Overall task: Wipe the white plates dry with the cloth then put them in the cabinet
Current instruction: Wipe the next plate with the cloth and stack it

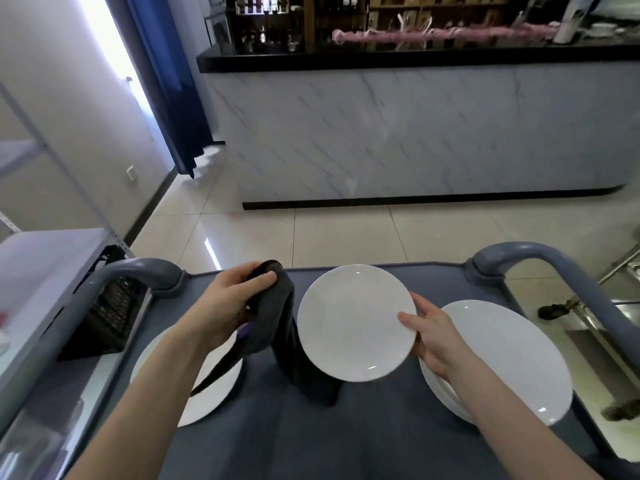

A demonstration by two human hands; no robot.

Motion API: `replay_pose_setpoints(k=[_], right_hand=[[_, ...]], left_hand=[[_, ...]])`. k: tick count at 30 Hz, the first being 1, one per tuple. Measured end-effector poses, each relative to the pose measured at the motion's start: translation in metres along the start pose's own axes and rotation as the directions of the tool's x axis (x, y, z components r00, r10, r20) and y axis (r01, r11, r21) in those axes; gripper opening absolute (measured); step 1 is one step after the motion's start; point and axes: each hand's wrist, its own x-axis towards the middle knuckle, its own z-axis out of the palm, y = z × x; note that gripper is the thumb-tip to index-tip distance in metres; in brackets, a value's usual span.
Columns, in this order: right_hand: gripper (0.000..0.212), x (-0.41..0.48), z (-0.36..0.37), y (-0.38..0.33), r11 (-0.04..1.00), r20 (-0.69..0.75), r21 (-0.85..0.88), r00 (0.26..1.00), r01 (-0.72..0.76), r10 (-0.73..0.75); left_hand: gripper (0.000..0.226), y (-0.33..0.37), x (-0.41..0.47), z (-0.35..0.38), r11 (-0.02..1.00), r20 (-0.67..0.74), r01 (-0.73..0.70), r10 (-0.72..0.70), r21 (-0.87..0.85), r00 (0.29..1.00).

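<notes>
Above the middle of the blue-grey plastic cart (pixel 311 441), the right hand (pixel 436 337) pinches a round white ceramic plate (pixel 356 322) by its right rim. The left hand (pixel 235 299) clutches a bunched dark grey cloth (pixel 277 320) just beside the plate's left rim. Wiping looks about to start, so the cloth must next meet the plate's face. Stacked white plates (pixel 512 355) wait at the cart's right edge, and a single white plate (pixel 204 400) at its left.

Left hand (pixel 230 303), right hand (pixel 434 337): both curled, gripping.
</notes>
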Motion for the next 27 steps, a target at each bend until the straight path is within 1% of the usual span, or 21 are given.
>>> replay_pose_setpoints(k=[3,5,6,7,8,9,10,11,13,15,16,18,19,20,21,23,24,27], right_hand=[[0.039,-0.001,0.004,-0.004,1.000,0.020,0.007,1.000,0.015,-0.015],[0.039,-0.003,0.006,-0.005,0.999,0.031,0.013,0.999,0.032,-0.032],[0.039,-0.003,0.008,-0.005,0.999,0.033,0.014,0.999,0.040,-0.040],[0.040,-0.004,0.009,-0.004,0.999,0.032,0.012,0.998,0.046,-0.047],[0.040,-0.005,0.010,-0.003,0.999,0.030,0.013,0.998,0.051,-0.051],[0.040,-0.005,0.011,-0.002,0.999,0.027,0.018,0.998,0.052,-0.052],[0.040,-0.006,0.012,0.000,0.998,0.019,0.030,0.999,0.050,-0.050],[0.040,-0.006,0.013,0.001,0.998,0.008,0.044,0.999,0.046,-0.046],[0.041,-0.007,0.012,0.002,0.997,-0.012,0.069,0.999,0.042,-0.041],[0.041,-0.009,0.011,0.002,0.996,-0.025,0.077,0.999,0.040,-0.038],[0.041,-0.009,0.010,0.002,0.996,-0.028,0.078,0.999,0.039,-0.037],[0.041,-0.009,0.011,0.002,0.996,-0.025,0.086,0.999,0.038,-0.036],[0.041,-0.009,0.012,0.002,0.995,-0.020,0.093,0.999,0.039,-0.038],[0.041,-0.009,0.014,0.002,0.994,-0.015,0.099,0.999,0.043,-0.042],[0.042,-0.010,0.017,0.003,0.993,-0.013,0.103,0.999,0.050,-0.049],[0.042,-0.011,0.020,0.002,0.992,-0.022,0.108,0.998,0.068,-0.066],[0.043,-0.011,0.021,0.002,0.991,-0.034,0.112,0.997,0.073,-0.070],[0.044,-0.011,0.021,-0.001,0.988,-0.080,0.133,0.995,0.075,-0.065]], left_hand=[[0.022,-0.010,-0.001,0.016,0.995,0.090,0.069,-0.063,-0.066,0.994],[0.027,-0.026,0.003,0.031,0.984,0.098,0.142,-0.131,-0.109,0.986],[0.034,-0.035,0.005,0.038,0.982,0.092,0.174,-0.166,-0.079,0.982],[0.042,-0.044,0.007,0.045,0.982,0.086,0.185,-0.187,0.027,0.979],[0.050,-0.053,0.008,0.052,0.963,0.088,0.149,-0.172,0.225,0.981],[0.055,-0.062,0.009,0.058,0.888,0.103,0.060,-0.120,0.456,0.987],[0.058,-0.072,0.011,0.063,0.762,0.121,-0.038,-0.053,0.646,0.991],[0.058,-0.081,0.012,0.065,0.647,0.134,-0.115,0.019,0.754,0.991],[0.059,-0.094,0.012,0.065,0.506,0.141,-0.181,0.115,0.844,0.983],[0.060,-0.100,0.009,0.063,0.404,0.179,-0.239,0.182,0.883,0.967],[0.056,-0.100,0.007,0.065,0.392,0.215,-0.293,0.232,0.872,0.949],[0.038,-0.096,0.002,0.074,0.469,0.258,-0.408,0.353,0.783,0.899],[0.031,-0.094,-0.001,0.081,0.502,0.259,-0.435,0.383,0.748,0.887],[0.031,-0.094,-0.002,0.088,0.508,0.255,-0.446,0.402,0.737,0.879],[0.033,-0.095,-0.003,0.094,0.489,0.246,-0.443,0.415,0.751,0.876],[0.037,-0.101,-0.003,0.103,0.423,0.228,-0.416,0.426,0.805,0.875],[0.038,-0.103,-0.004,0.106,0.379,0.246,-0.415,0.419,0.827,0.874],[0.046,-0.114,-0.015,0.113,0.194,0.379,-0.469,0.366,0.862,0.850]])
